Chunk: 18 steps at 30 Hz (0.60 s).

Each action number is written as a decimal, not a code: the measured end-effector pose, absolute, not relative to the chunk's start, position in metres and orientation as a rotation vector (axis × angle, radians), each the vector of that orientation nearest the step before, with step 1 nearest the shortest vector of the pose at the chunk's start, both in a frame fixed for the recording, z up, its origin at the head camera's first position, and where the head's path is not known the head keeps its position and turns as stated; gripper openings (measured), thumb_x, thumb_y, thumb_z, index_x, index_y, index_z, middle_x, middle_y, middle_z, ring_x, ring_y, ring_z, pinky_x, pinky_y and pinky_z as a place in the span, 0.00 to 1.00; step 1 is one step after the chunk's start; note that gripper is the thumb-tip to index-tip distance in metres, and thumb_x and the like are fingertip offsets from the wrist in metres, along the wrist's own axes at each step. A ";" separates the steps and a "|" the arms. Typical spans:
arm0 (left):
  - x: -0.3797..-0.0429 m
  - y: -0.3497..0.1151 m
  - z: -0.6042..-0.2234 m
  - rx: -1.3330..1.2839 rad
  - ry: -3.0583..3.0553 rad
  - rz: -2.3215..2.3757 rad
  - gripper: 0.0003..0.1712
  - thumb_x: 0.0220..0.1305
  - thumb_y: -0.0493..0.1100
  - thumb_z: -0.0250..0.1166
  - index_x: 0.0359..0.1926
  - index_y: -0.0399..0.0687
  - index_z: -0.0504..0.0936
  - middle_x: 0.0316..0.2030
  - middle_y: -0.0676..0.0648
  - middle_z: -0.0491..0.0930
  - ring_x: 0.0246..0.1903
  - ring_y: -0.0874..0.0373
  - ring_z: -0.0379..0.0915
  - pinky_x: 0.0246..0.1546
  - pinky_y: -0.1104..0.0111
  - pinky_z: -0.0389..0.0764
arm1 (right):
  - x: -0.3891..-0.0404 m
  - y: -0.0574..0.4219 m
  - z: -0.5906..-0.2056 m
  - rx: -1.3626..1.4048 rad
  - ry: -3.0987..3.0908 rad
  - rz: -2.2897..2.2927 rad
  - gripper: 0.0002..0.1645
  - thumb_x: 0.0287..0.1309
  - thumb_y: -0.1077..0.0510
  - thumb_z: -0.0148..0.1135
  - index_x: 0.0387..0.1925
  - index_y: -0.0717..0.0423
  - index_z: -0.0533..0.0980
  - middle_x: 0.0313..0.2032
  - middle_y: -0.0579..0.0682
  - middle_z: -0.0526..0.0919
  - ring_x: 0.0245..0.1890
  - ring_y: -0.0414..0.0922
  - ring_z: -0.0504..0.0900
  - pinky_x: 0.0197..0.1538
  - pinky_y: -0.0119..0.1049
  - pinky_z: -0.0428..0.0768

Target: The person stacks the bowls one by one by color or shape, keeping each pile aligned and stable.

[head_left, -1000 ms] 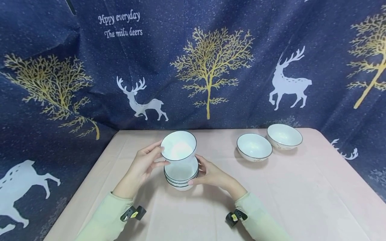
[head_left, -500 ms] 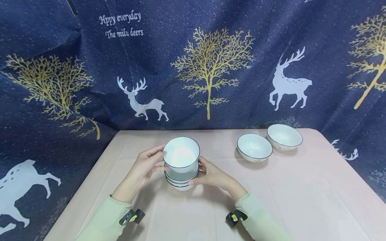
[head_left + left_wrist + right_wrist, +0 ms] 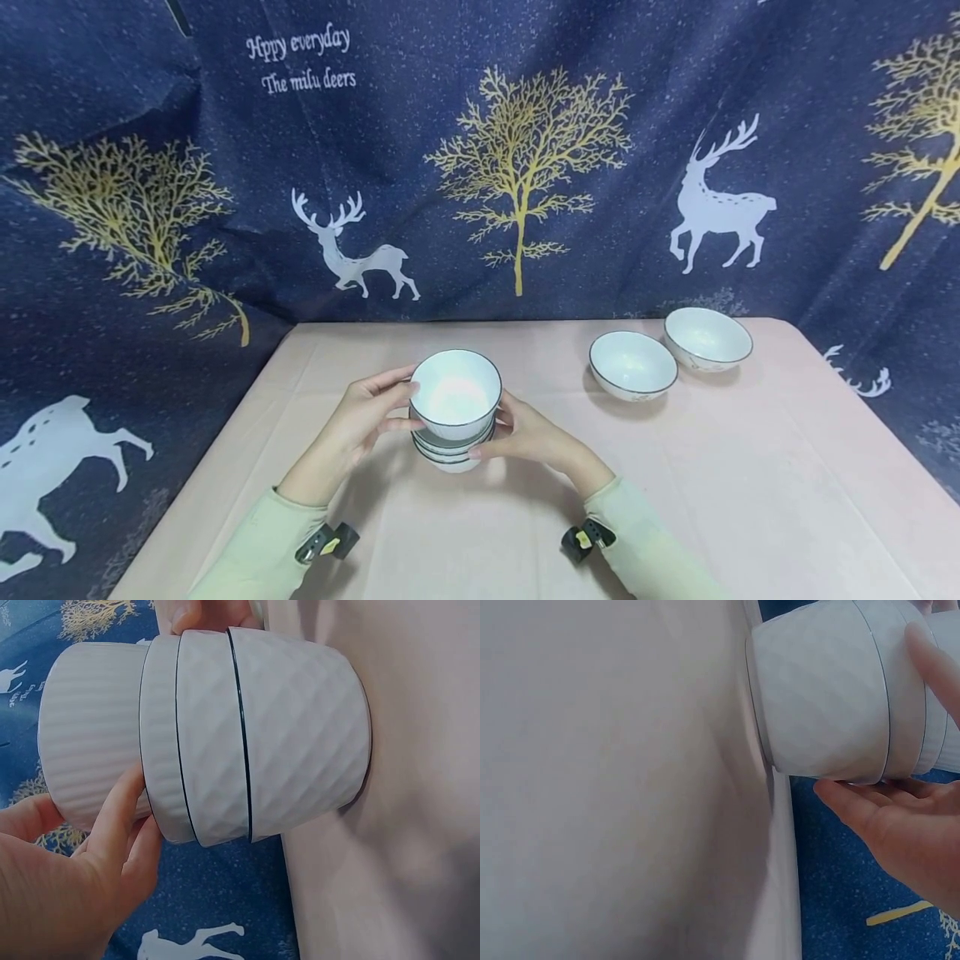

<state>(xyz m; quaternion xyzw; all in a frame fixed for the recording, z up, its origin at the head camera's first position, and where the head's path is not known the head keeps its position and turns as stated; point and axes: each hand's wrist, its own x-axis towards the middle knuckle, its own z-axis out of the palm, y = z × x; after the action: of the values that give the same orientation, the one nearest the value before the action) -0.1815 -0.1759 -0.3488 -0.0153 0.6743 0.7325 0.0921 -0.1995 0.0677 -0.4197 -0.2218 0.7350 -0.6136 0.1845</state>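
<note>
Held bowl (image 3: 456, 387) is lower and slightly right versus a second ago, hiding more of the mouth of the bowl stack (image 3: 450, 463). Its base now looks to be inside the stack's top rim; whether it touches bottom is hidden. Reads as nesting nearly finished, not released. Left hand (image 3: 365, 419) pinches the held bowl's left side, some fingertips at the stack's top rim. Right hand (image 3: 531, 433) grips the stack's right side, thumb in front, steadying it, I judge. Stack stands upright on the desk (image 3: 600, 467). Nearer spare bowl (image 3: 633, 363) and farther spare bowl (image 3: 708, 335) sit right of and behind the stack, well apart from it, unchanged.
</note>
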 end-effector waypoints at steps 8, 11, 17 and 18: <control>-0.181 -0.176 -0.349 -0.026 2.001 2.176 0.27 0.64 0.32 0.59 0.64 0.29 0.68 0.62 0.31 0.66 0.37 0.55 0.79 0.40 0.59 0.87 | -0.201 0.068 -0.420 -0.628 2.073 -1.731 0.63 0.42 0.58 0.77 0.75 0.49 0.48 0.72 0.55 0.57 0.69 0.60 0.58 0.69 0.48 0.64; -0.181 -0.176 -0.350 -0.025 2.005 2.171 0.27 0.65 0.32 0.59 0.64 0.29 0.68 0.61 0.31 0.67 0.37 0.55 0.79 0.40 0.59 0.87 | -0.200 0.068 -0.420 -0.620 2.079 -1.725 0.63 0.42 0.58 0.78 0.75 0.50 0.49 0.71 0.56 0.58 0.69 0.60 0.59 0.69 0.48 0.64; -0.182 -0.176 -0.349 -0.034 2.013 2.164 0.27 0.64 0.32 0.59 0.64 0.29 0.68 0.60 0.30 0.68 0.37 0.55 0.79 0.40 0.58 0.86 | -0.199 0.067 -0.419 -0.620 2.070 -1.734 0.64 0.42 0.59 0.77 0.75 0.51 0.48 0.72 0.56 0.57 0.69 0.60 0.58 0.69 0.48 0.64; -0.182 -0.176 -0.349 -0.037 2.015 2.164 0.27 0.64 0.32 0.59 0.64 0.29 0.68 0.60 0.30 0.68 0.37 0.54 0.78 0.40 0.58 0.86 | -0.199 0.067 -0.419 -0.623 2.066 -1.736 0.64 0.42 0.59 0.77 0.75 0.51 0.48 0.72 0.56 0.57 0.69 0.60 0.58 0.69 0.48 0.64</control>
<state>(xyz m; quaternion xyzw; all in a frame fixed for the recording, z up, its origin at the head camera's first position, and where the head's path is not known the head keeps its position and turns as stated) -0.1819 -0.1764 -0.3493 -0.0125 0.6785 0.7287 0.0923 -0.1994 0.0672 -0.4192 -0.2209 0.7332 -0.6160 0.1848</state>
